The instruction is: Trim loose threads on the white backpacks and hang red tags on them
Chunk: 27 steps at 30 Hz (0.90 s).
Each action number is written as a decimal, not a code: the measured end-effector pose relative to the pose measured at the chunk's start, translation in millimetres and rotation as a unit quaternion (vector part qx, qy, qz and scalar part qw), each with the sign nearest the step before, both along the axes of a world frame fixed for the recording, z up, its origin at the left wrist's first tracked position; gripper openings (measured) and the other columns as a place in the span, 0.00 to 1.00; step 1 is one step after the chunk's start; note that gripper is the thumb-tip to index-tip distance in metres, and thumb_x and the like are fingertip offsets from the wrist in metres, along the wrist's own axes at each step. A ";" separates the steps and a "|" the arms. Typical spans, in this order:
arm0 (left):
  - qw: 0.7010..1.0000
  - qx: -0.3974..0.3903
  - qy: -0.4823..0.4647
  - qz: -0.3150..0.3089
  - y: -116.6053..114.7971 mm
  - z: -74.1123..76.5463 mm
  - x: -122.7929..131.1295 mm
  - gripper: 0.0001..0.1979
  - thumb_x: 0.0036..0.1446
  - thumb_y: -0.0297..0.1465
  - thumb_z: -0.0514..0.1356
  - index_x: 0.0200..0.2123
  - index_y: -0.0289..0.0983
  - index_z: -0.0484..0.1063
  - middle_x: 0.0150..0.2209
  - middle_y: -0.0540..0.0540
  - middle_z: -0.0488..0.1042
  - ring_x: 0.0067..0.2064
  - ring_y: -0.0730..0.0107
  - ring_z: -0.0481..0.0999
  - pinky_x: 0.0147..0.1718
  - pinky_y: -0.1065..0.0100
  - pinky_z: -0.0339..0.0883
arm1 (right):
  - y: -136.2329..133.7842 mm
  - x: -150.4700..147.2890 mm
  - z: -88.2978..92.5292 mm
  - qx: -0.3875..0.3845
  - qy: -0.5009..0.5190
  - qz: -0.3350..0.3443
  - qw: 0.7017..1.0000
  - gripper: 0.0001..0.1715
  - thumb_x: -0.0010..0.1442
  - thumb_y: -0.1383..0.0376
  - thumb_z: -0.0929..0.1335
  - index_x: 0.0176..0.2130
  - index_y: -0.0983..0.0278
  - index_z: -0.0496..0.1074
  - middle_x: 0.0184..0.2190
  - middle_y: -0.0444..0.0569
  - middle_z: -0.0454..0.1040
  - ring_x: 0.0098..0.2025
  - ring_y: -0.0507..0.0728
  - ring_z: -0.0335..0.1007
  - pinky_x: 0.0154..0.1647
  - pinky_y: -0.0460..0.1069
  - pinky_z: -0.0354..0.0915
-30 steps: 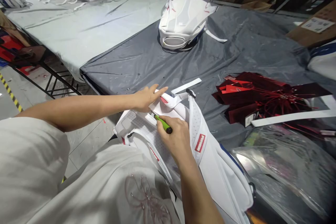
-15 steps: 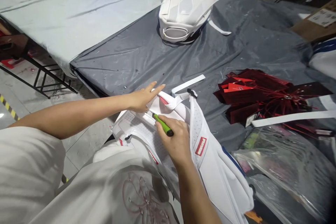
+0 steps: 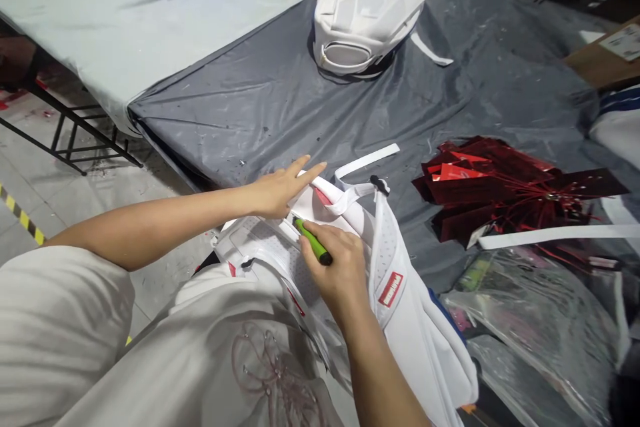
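A white backpack [image 3: 400, 307] with a red label lies against my lap at the near edge of the grey table [image 3: 280, 113]. My left hand [image 3: 280, 187] lies flat on its top, fingers stretched out, pressing the fabric down. My right hand [image 3: 337, 267] is closed round a green-handled tool [image 3: 313, 241], whose tip points at the seam just below my left hand. A white strap [image 3: 365, 163] loops out from the bag's top.
A second white backpack [image 3: 370, 7] lies at the far side of the grey table. A pile of dark red tags [image 3: 495, 187] sits to the right, with clear plastic bags [image 3: 540, 307] nearer me. A pale-covered table [image 3: 125, 20] stands to the left, with floor below.
The view has tilted downward. Both hands hold nearly the same pose on the backpack; the tool tip has stayed at the seam.
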<state>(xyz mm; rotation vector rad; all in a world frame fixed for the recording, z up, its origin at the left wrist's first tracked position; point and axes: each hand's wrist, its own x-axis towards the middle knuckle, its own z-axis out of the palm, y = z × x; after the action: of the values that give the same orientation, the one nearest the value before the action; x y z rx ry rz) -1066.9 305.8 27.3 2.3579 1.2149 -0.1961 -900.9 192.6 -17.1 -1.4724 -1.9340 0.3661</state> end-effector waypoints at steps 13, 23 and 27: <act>1.000 -0.001 0.017 -0.004 0.2 0.6 1.8 0.55 0.52 0.21 0.59 0.72 0.47 0.26 0.74 0.36 0.26 0.67 0.46 0.62 0.54 0.58 0.68 | -0.3 -4.9 6.2 -0.050 0.024 0.027 0.998 0.15 0.63 0.64 0.67 0.49 0.59 0.78 0.46 0.50 0.81 0.48 0.61 0.78 0.50 0.58 0.68; 1.000 0.004 0.007 -0.009 0.5 -2.8 0.6 0.55 0.52 0.20 0.60 0.72 0.47 0.27 0.74 0.35 0.27 0.65 0.45 0.64 0.53 0.57 0.68 | -1.7 -1.0 6.3 -0.065 0.021 0.025 0.997 0.17 0.63 0.66 0.66 0.50 0.59 0.77 0.52 0.52 0.78 0.55 0.63 0.75 0.53 0.60 0.67; 1.000 0.005 0.011 -0.010 0.1 0.1 1.4 0.54 0.54 0.21 0.60 0.73 0.44 0.27 0.74 0.35 0.26 0.64 0.44 0.64 0.54 0.56 0.68 | -1.8 -0.8 6.7 -0.067 0.016 0.049 0.996 0.16 0.62 0.67 0.67 0.48 0.59 0.77 0.51 0.51 0.79 0.54 0.62 0.75 0.51 0.59 0.66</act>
<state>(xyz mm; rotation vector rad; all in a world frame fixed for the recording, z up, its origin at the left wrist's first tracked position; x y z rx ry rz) -1065.5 305.9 27.3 2.3840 1.2054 -0.2240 -901.7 190.8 -10.4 -1.4498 -1.9929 0.5708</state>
